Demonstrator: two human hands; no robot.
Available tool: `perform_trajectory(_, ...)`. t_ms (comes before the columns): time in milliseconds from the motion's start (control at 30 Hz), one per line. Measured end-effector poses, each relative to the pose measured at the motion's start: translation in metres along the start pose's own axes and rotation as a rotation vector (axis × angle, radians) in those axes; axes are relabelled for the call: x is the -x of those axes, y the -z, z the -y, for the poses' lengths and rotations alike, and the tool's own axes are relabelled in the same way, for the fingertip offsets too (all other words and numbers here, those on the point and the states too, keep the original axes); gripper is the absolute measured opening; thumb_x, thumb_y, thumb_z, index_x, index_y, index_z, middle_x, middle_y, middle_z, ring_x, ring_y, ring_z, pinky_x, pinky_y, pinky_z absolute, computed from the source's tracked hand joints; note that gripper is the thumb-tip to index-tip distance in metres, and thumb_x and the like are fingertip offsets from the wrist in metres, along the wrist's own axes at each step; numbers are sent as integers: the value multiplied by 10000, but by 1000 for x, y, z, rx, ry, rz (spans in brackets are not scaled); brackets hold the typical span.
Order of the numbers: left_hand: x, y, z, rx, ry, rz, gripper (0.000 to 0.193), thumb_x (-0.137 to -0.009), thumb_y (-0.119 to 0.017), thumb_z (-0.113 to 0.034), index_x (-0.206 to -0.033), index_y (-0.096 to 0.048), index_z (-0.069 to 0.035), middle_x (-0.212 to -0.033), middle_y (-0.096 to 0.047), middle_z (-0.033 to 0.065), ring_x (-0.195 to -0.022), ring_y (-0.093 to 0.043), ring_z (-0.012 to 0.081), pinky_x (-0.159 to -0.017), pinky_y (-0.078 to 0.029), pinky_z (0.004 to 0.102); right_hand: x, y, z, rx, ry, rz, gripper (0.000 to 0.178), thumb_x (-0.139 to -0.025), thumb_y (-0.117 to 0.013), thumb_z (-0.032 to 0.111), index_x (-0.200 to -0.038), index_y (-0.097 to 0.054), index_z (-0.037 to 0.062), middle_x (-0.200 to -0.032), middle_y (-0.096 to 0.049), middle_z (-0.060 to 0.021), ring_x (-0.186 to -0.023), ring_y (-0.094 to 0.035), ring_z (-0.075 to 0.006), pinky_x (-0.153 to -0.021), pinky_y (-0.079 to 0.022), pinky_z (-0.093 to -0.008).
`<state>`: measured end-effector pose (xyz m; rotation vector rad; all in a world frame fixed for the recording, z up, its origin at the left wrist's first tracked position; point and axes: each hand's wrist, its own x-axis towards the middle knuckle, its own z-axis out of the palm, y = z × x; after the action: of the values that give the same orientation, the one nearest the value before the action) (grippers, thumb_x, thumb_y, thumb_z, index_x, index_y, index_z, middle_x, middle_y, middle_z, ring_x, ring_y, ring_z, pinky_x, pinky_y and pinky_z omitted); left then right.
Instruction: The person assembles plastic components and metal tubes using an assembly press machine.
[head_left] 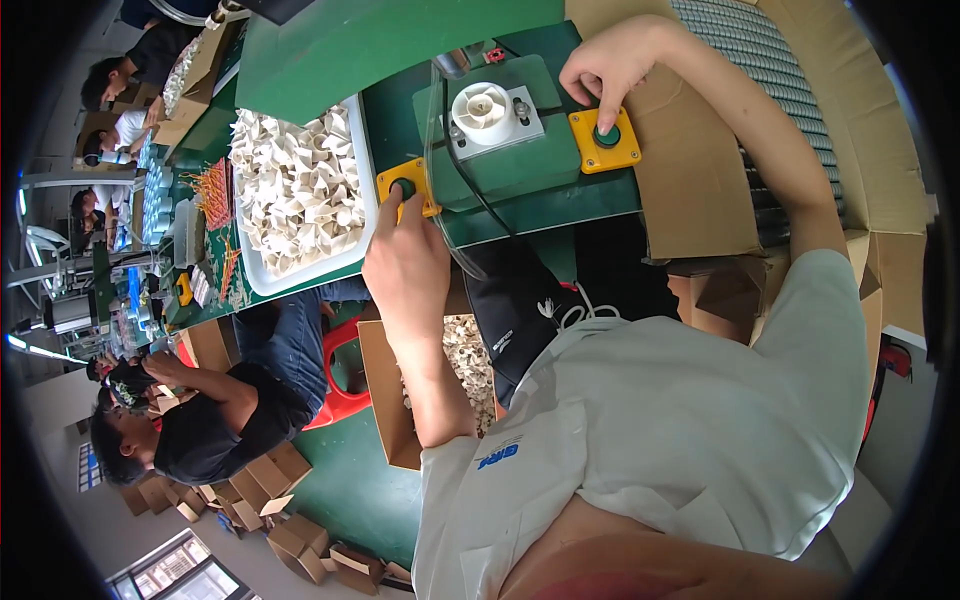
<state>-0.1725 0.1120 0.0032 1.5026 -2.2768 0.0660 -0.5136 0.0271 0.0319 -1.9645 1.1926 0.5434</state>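
My left hand (408,262) reaches forward with its fingertips on the dark green push button (402,188) of a yellow switch box (426,203). Over on the right, my right hand (622,62) has one finger straight down on the green button (606,135) of a second yellow box (622,157), its other fingers loosely bent. Neither hand grips anything. Between the two boxes, a round white plastic part with curved vanes inside (484,112) sits in a metal fixture plate (520,128) on a green machine base (548,175).
A white tray (262,277) heaped with small white pieces stands left of the machine. A black cable (466,175) hangs before the base. A green panel (400,45) overhangs it. At right, a carton (700,190) holds stacked grey ribbed parts (765,75). A seated co-worker (215,415) is at left.
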Motion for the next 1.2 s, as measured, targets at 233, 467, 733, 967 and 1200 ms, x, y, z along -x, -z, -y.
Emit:
perform_trajectory(233,1,-12,4,-120,-37,-7,292,-750,-633,-4,-1033,-669,-66,-1175,-657,139,-664,-675,315,-552,-529,396,-1,-8,13,68,-70,-92,351,-812,-685,377,-914,-644,44,-691,-619,-65,-567,-538,-175,-511,-425,-287)
perform_trajectory(467,-14,9,-8,-162,-24,120,232,-839,-620,-120,-1060,-643,-54,-974,-703,138,-617,-663,314,-522,-506,387,0,-13,5,33,-78,-182,439,-665,-895,340,-863,-633,49,-668,-604,-50,-532,-519,-173,-496,-400,-289)
perform_trajectory(733,-97,6,-58,670,26,-159,340,-823,-701,-350,-879,-678,-16,-641,-666,104,-524,-596,327,-521,-473,387,9,5,39,-475,214,-549,389,-911,-629,448,-817,-623,70,-645,-557,-29,-453,-442,-134,-432,-335,-225)
perform_trajectory(967,61,-16,3,755,282,-10,176,-812,-737,-135,-815,-647,15,-611,-616,46,-494,-470,136,-493,-405,261,-72,36,71,-1434,530,-406,306,-1011,-485,348,-965,-645,91,-765,-634,-74,-552,-528,-176,-424,-432,-315)
perform_trajectory(1200,267,-14,127,-217,960,502,619,-876,-673,-405,-1352,-523,-39,-1186,-638,237,-1069,-629,387,-932,-496,473,-100,40,67,-1598,718,-163,268,-995,-506,326,-937,-636,99,-781,-626,-76,-576,-534,-185,-448,-437,-327)
